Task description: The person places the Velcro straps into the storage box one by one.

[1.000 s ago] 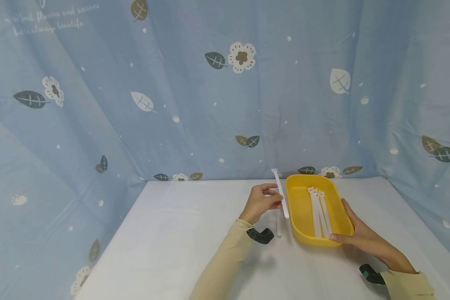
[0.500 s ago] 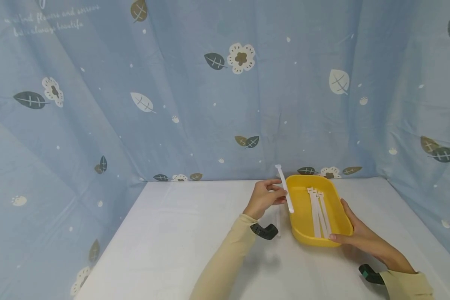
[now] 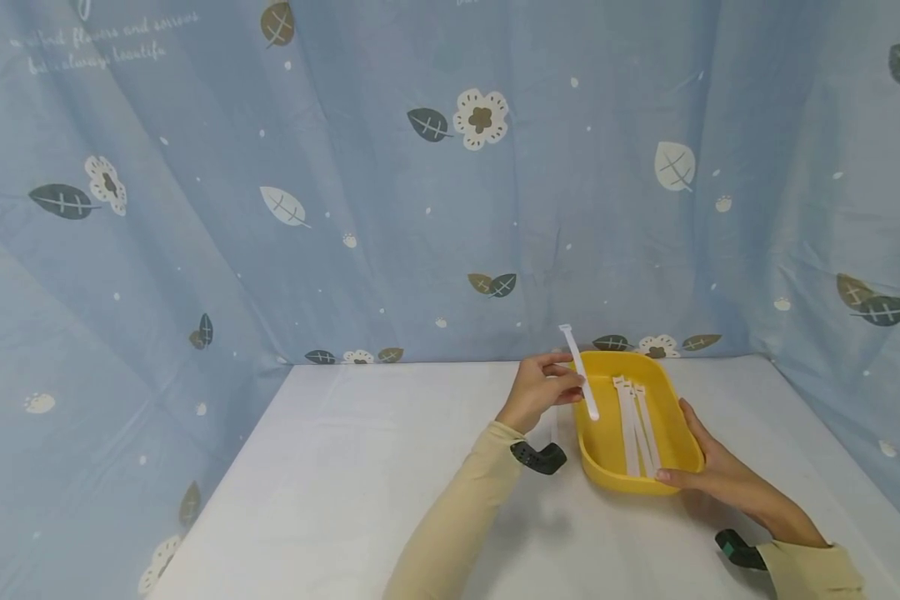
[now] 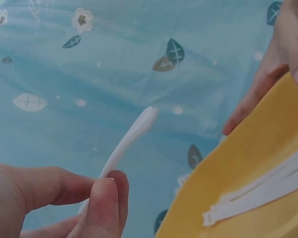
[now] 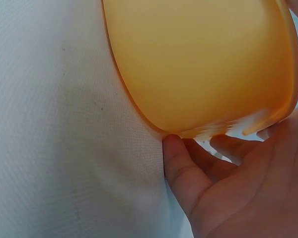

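The left hand point(image 3: 542, 390) is raised just above the desk point(image 3: 345, 467) at the left rim of the yellow tray point(image 3: 607, 467), its arm in a pale sleeve point(image 3: 457, 517) reaching in from the lower middle; thumb and fingers point(image 4: 107, 198) are pressed together on a white strip point(image 3: 579, 372), pinching it near its middle so that it stands tilted, its upper end up against the blue curtain point(image 3: 270, 208) and its lower end over the tray's inner left side. The right hand point(image 3: 716, 471) lies along the tray's right side near the front corner, its fingers curled about the rim, its thumb on the front edge. Inside the tray three more strips point(image 3: 633, 425) lie side by side lengthwise. The head view alone shows both arms, the whole tray and another strip point(image 3: 553, 421) flat on the desk just left of the tray, partly hidden behind the left hand. The left wrist view shows the pinch close up, the strip's rounded tip rising past the fingertips, and the notched ends of the strips in the tray. The right wrist view shows the tray's outer wall from low down, with the thumb point(image 5: 181, 171) touching its base where it meets the white desk cloth and the fingers folded under the rim.
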Demonstrator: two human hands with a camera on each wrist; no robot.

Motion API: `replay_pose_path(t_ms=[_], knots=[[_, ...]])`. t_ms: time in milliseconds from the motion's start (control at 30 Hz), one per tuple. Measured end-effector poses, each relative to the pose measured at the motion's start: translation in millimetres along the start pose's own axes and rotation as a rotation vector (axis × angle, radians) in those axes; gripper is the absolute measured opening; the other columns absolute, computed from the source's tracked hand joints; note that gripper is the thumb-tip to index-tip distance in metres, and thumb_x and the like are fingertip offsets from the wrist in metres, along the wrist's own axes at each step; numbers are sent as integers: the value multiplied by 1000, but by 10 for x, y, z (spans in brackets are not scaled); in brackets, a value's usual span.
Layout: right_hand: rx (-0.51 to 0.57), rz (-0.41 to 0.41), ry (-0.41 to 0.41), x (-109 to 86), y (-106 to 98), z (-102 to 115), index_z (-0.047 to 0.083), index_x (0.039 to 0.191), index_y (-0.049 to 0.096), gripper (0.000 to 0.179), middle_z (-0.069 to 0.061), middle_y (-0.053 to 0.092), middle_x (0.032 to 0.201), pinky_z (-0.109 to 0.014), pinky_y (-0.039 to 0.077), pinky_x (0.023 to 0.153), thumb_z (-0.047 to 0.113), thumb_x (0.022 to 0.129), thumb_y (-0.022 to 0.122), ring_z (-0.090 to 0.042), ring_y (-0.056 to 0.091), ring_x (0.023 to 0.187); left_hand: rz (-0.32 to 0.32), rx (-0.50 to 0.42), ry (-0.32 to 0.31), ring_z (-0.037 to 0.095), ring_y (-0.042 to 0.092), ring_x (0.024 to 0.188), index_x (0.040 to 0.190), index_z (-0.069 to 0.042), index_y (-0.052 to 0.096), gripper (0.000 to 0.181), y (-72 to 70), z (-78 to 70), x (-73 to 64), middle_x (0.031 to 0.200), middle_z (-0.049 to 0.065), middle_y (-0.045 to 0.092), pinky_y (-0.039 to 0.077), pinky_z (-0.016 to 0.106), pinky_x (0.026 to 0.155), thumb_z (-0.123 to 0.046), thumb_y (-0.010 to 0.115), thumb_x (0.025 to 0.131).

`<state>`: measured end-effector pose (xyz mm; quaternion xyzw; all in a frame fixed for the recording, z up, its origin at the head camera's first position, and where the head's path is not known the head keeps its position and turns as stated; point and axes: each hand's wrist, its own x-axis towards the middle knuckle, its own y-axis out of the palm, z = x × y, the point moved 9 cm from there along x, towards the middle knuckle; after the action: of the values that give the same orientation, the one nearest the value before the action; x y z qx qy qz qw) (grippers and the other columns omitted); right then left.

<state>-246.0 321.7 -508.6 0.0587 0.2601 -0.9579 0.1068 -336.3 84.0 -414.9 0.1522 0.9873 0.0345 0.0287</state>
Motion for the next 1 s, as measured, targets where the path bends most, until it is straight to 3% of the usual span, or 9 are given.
replay_pose_path(t_ms=[233,500,1000], knots=[[-22,-8,-30,-7,-15,15,16,161,-27,125,-34,-12,168,-87,19,108,28,90,76,-58,17,147,6,2,-3,10,69,65,129,-3,68,41,91,-29,9,90,4,70,66,28,70,1,76,89],[0,1,-5,-9,-16,22,19,160,-28,128,-29,-21,168,-89,11,108,30,89,77,-65,0,151,56,-4,10,9,68,64,130,-1,67,41,221,-21,37,96,9,73,66,29,73,2,75,90],[-23,-9,-10,-7,-12,26,17,161,-27,127,-32,-15,168,-88,14,108,30,89,77,-64,6,150,43,4,-21,11,69,64,126,0,67,40,362,62,87,89,7,72,65,27,69,5,76,87]])
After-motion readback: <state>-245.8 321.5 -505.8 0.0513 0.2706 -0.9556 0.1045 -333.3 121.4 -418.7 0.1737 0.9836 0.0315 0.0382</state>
